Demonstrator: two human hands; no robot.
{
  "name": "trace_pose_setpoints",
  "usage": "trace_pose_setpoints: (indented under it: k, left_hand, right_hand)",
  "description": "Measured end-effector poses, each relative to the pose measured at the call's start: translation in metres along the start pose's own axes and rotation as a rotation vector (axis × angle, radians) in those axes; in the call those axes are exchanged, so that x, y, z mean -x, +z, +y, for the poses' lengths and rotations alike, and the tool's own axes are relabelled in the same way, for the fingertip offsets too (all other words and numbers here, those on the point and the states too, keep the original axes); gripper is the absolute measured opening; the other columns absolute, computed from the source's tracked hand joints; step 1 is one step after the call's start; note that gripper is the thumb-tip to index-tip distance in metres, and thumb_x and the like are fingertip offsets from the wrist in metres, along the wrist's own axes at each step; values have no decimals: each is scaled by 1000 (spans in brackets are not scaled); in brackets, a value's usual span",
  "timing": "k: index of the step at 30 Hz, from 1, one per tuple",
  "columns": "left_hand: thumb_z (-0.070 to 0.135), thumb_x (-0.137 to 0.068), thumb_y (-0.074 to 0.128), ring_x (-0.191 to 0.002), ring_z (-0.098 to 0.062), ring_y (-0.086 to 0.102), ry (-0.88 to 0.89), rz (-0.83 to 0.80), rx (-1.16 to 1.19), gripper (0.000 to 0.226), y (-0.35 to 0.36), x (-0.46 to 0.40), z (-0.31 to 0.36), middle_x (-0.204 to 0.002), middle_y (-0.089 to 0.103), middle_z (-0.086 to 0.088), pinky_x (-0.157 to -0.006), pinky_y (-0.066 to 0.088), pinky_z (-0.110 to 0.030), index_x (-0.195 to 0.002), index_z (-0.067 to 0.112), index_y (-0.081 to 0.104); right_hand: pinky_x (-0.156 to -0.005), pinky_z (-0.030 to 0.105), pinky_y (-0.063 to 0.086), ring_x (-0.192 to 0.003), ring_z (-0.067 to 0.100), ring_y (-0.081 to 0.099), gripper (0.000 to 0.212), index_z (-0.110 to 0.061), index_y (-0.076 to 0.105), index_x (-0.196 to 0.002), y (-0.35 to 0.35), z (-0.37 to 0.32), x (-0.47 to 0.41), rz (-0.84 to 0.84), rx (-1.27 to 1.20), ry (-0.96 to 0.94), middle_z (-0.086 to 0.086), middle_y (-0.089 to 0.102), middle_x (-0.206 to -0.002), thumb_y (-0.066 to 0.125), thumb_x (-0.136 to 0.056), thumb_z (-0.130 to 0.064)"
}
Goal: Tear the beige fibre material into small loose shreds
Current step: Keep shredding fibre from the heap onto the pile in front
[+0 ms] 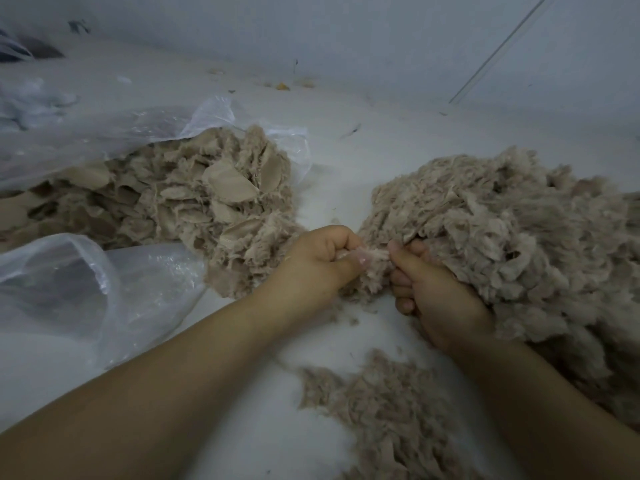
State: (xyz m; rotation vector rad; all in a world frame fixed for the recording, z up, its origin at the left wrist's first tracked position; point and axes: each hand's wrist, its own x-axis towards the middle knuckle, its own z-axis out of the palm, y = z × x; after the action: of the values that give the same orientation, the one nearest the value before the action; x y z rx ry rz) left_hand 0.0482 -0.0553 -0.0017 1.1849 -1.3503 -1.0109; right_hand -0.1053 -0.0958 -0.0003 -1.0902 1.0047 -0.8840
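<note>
No legible text, label, brand, number or sign is present in the head view. Surfaces checked: the clear plastic bags (104,292) at left of the frame, the pale floor (346,133), the wall (381,36) across the top. All carry no readable marking.

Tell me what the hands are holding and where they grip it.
Both hands pinch one small tuft of beige fibre: the left hand holds its left end, the right hand its right end, thumbs on top.
</note>
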Motion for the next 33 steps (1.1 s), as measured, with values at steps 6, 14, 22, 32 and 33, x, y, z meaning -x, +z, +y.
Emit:
trace_pose_setpoints:
  k: [6, 14, 22, 32, 33]
  left_hand:
    - [8, -88, 67, -47, -7, 38, 42, 42, -221, 17, 3, -3, -3, -54, 47, 9, -46, 33, -21, -79, 16, 56]
    - [45, -69, 55, -59, -14, 55, 65, 4, -545, 25, 14, -6, 0, -65, 55, 6, -54, 49, -37, -85, 26, 48]
    - [8, -92, 60, -60, 1, 52, 307, 42, -557, 18, 17, 0, 1, -65, 54, 13, -55, 36, -15, -75, 13, 57]
    - [9, -93, 63, -39, 0, 35, 139, 87, -127, 22, 4, 12, 13, -44, 44, 14, -44, 29, -12, -71, 13, 63]
    - [10, -94, 61, -39, 0, 32, 140, 97, -72, 23, 4, 14, 16, -44, 42, 14, -43, 29, -14, -71, 12, 63]
  right_hand:
    - [-35, 17, 22, -38, 2, 25, 32, -22, 41, -72, 2, -1, 2, -31, 103, -4, -8, 31, -48, 43, -103, -26]
    - [-34, 15, 25, -35, 1, 33, 37, -18, 60, -72, 7, -4, 8, -87, 125, -44, -10, 42, -44, 42, -103, -30]
    - [-32, 10, 29, -31, -2, 40, 38, -18, 51, -68, 9, -5, 8, -17, 115, -28, -13, 44, -38, 41, -103, -30]
    - [-28, 12, 28, -28, 1, 39, 65, -20, 60, -42, 11, -6, 8, -4, 106, 17, -8, 45, -36, 40, -103, -25]
    - [-29, 13, 27, -30, 2, 35, 59, -19, 58, -46, 10, -5, 6, 25, 125, 18, -9, 45, -39, 41, -102, -27]
